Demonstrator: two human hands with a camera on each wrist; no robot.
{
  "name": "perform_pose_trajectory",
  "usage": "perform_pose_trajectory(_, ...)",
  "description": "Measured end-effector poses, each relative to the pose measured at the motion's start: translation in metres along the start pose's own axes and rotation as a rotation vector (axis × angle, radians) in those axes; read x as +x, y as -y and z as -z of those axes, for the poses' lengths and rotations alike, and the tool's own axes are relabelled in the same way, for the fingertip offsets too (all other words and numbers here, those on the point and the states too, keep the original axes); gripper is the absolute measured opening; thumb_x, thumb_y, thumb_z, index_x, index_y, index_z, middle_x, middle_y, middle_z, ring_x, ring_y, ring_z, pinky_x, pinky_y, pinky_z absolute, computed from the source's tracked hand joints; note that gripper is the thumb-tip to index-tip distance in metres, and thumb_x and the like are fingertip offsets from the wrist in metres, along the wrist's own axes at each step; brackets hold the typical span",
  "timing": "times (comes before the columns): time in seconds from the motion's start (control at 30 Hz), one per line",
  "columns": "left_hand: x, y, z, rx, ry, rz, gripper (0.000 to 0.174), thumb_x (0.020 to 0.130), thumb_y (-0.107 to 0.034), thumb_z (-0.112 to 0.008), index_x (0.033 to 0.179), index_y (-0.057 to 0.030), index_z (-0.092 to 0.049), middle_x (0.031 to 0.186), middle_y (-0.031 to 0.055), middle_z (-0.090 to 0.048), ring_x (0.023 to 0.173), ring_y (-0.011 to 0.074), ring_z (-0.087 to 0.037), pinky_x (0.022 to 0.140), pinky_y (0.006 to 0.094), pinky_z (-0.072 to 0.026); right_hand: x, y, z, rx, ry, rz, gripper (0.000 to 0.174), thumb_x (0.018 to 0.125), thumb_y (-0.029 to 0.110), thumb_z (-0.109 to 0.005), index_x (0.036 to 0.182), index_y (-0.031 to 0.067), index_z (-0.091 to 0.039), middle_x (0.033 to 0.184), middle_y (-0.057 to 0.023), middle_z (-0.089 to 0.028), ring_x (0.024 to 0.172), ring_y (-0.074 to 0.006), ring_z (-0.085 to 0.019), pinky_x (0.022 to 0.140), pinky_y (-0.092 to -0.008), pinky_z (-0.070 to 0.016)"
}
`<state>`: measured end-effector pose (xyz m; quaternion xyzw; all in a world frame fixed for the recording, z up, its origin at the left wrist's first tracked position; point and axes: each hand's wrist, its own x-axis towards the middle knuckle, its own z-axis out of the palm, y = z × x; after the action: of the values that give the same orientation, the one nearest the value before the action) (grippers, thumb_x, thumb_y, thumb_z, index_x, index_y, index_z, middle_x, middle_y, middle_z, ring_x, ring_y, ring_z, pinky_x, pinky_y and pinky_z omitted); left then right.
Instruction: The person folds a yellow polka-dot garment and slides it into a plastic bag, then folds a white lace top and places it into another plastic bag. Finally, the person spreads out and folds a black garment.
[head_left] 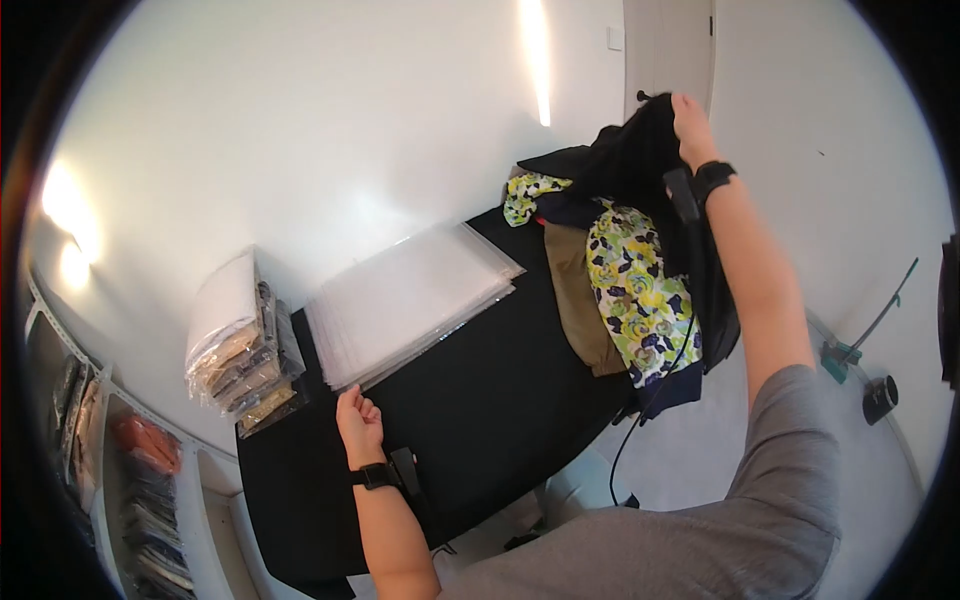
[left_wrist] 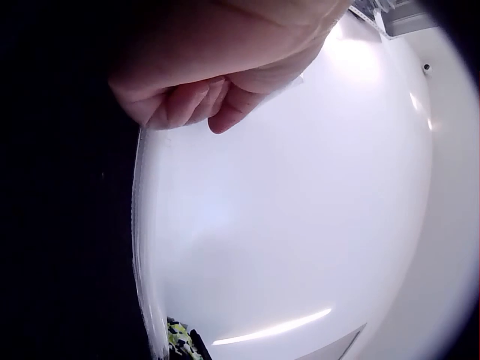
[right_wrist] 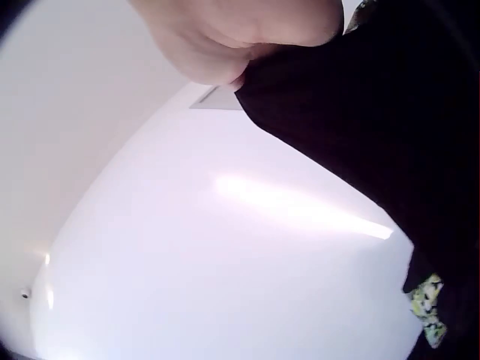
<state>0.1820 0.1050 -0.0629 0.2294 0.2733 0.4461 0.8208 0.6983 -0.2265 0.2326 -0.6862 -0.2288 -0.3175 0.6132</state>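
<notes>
Raised at the upper right, the right hand (head_left: 692,128) grips a black garment (head_left: 640,145); in the right wrist view the cloth (right_wrist: 337,112) hangs from its pinched fingers. Below and beside it lie a floral garment (head_left: 640,290) in yellow, green and navy and an olive garment (head_left: 580,300). The left hand (head_left: 360,425), fingers curled, is at the near left corner of a stack of clear plastic bags (head_left: 410,295). In the left wrist view that hand (left_wrist: 217,75) lies over the bags' edge (left_wrist: 142,225); whether it grips one cannot be told.
A black-covered table (head_left: 480,400) bears everything. Wrapped garments (head_left: 250,350) are piled at its left end. Shelves (head_left: 200,480) with packed clothes stand at lower left, and a black cable (head_left: 625,450) hangs by the table's right edge. A white wall (head_left: 300,120) rises behind.
</notes>
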Motion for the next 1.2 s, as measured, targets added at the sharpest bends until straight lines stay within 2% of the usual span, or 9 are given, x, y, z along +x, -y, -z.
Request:
perform_pose_trajectory(0.2,-0.019,0.002,-0.014,0.121,0.137,-0.129,0.025,0.087,-0.010,-0.059,0.069,-0.0145,-0.042,0.061,-0.0051,-0.035,0.050,0.0056,-0.033,0.044,0.0201,-0.0273,0.062,0.078,0.019,0.332,0.350,0.453,0.038,0.095,0.027,-0.043,0.118,-0.0012,-0.053,0.117,-0.0154,-0.059,0.109,-0.0285,-0.053,0.093,-0.0355,-0.0411)
perform_pose_trajectory(0.3,-0.036,0.004,-0.029,0.198,0.281,-0.122,0.020,0.087,-0.011,-0.060,0.073,-0.0141,-0.045,0.066,-0.0042,-0.043,0.060,0.0067,-0.044,0.052,0.0213,-0.0333,-0.003,0.203,0.023,1.030,0.516,-0.208,0.031,0.098,0.021,-0.039,0.103,-0.0026,-0.059,0.102,-0.0131,-0.065,0.089,-0.0218,-0.062,0.081,-0.0355,-0.0511)
perform_pose_trajectory(0.53,-0.125,-0.008,-0.092,0.398,0.691,-0.239,0.071,0.085,-0.018,-0.065,0.142,-0.0113,-0.024,0.133,0.0130,-0.044,0.125,0.0246,-0.041,0.103,0.0390,-0.0315,-0.095,0.270,0.032,1.180,0.784,-0.301,0.025,0.096,0.014,-0.039,0.099,-0.0024,-0.058,0.093,-0.0115,-0.065,0.080,-0.0168,-0.062,0.072,-0.0255,-0.0521)
perform_pose_trajectory(0.57,-0.117,-0.003,-0.086,0.359,0.767,-0.279,0.072,0.085,-0.019,-0.065,0.143,-0.0110,-0.023,0.137,0.0152,-0.040,0.128,0.0261,-0.037,0.103,0.0426,-0.0322,-0.088,0.255,0.027,1.144,1.126,-0.230,0.035,0.097,0.023,-0.041,0.120,-0.0013,-0.052,0.122,-0.0113,-0.057,0.113,-0.0200,-0.054,0.100,-0.0338,-0.0408)
perform_pose_trajectory(0.6,-0.107,-0.001,-0.073,0.275,0.746,-0.130,0.065,0.085,0.002,-0.057,0.141,-0.0037,-0.024,0.141,0.0111,-0.034,0.128,0.0185,-0.037,0.104,0.0325,-0.0352,-0.100,0.225,0.015,0.967,0.674,-0.330,0.035,0.097,0.024,-0.043,0.119,-0.0017,-0.053,0.120,-0.0106,-0.059,0.111,-0.0193,-0.054,0.099,-0.0333,-0.0410)
perform_pose_trajectory(0.67,-0.076,-0.004,-0.008,1.815,0.539,-1.110,0.047,0.088,-0.011,-0.057,0.132,-0.0021,-0.042,0.131,0.0125,-0.048,0.120,0.0245,-0.047,0.100,0.0341,-0.0378,-0.135,0.193,0.005,0.832,0.786,-0.479,0.034,0.097,0.024,-0.043,0.117,-0.0019,-0.054,0.119,-0.0108,-0.059,0.108,-0.0191,-0.055,0.097,-0.0337,-0.0417)
perform_pose_trajectory(0.73,-0.094,-0.006,-0.009,1.661,0.605,-0.981,0.043,0.088,-0.009,-0.054,0.129,-0.0016,-0.045,0.128,0.0114,-0.050,0.117,0.0224,-0.048,0.098,0.0323,-0.0389,-0.171,0.143,-0.004,0.612,0.876,-0.605,0.026,0.094,0.019,-0.046,0.111,0.0035,-0.057,0.111,-0.0092,-0.062,0.100,-0.0172,-0.058,0.089,-0.0338,-0.0449)
perform_pose_trajectory(0.9,-0.098,-0.002,-0.033,0.858,0.599,-0.215,0.033,0.084,0.006,-0.046,0.113,-0.0017,-0.057,0.102,0.0056,-0.061,0.096,0.0137,-0.055,0.085,0.0261,-0.0453,-0.260,0.040,-0.003,-0.055,0.959,-0.189,0.025,0.087,0.016,-0.052,0.106,0.0008,-0.059,0.091,-0.0071,-0.062,0.085,-0.0155,-0.058,0.075,-0.0281,-0.0465)
perform_pose_trajectory(1.2,-0.143,-0.017,-0.038,1.269,0.692,-0.440,0.078,0.061,0.024,-0.039,0.131,-0.0086,-0.047,0.131,0.0170,-0.046,0.121,0.0269,-0.045,0.104,0.0325,-0.0326,-0.424,0.092,0.067,0.151,1.305,0.590,0.047,0.067,0.019,-0.074,0.111,0.0132,-0.058,0.129,-0.0135,-0.047,0.120,-0.0320,-0.044,0.102,-0.0494,-0.0310)
